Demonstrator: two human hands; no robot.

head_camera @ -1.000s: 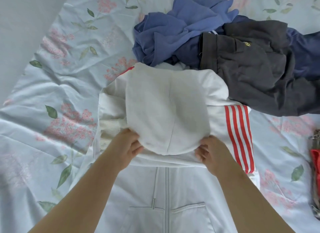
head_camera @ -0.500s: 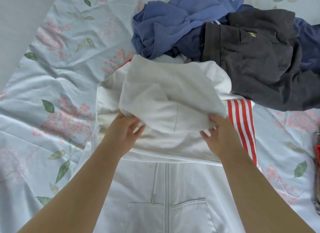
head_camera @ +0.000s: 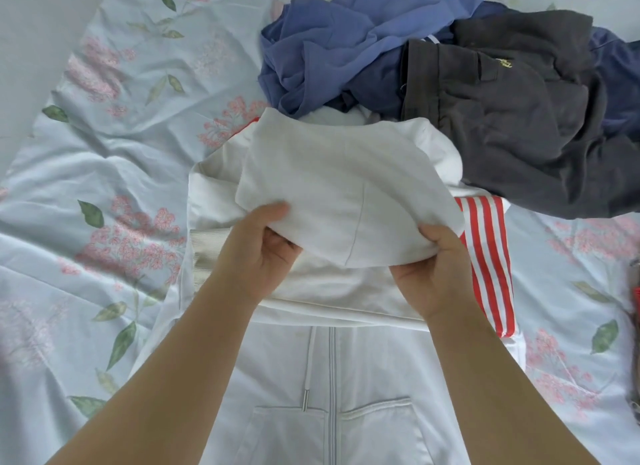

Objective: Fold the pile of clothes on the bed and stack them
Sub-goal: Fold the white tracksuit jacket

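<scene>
From the head camera, a white zip hoodie point(head_camera: 332, 378) lies front-up on the flowered bed sheet point(head_camera: 104, 159). Its long axis runs from the near edge of the bed straight away from the person, with the hem end nearest and the shoulders farthest. The zip point(head_camera: 332, 402) follows that same line, with a drawstring point(head_camera: 309, 364) just to its left and a flat front pocket point(head_camera: 287, 426) on either side. The hood point(head_camera: 346, 194) is turned back toward the person and lifted a little over the chest. The left hand point(head_camera: 256, 253) grips the hood's left lower edge, thumb on top and fingers curled underneath. The right hand point(head_camera: 436, 270) grips the right lower edge, its fingers curled round a bunch of the cloth. A sleeve with red and white stripes point(head_camera: 485, 256) is folded in along the hoodie's right side, just beside the right hand. Beyond the shoulders, toward the far edge of the bed and to the right of the middle, lies the unfolded pile. In it a crumpled blue garment point(head_camera: 346, 38) lies to the left of a dark grey garment point(head_camera: 519, 125), which touches the hoodie's far right shoulder. At the right edge of the bed a sliver of something red point(head_camera: 636, 302) shows, perhaps more clothing, cut off by the frame.
</scene>
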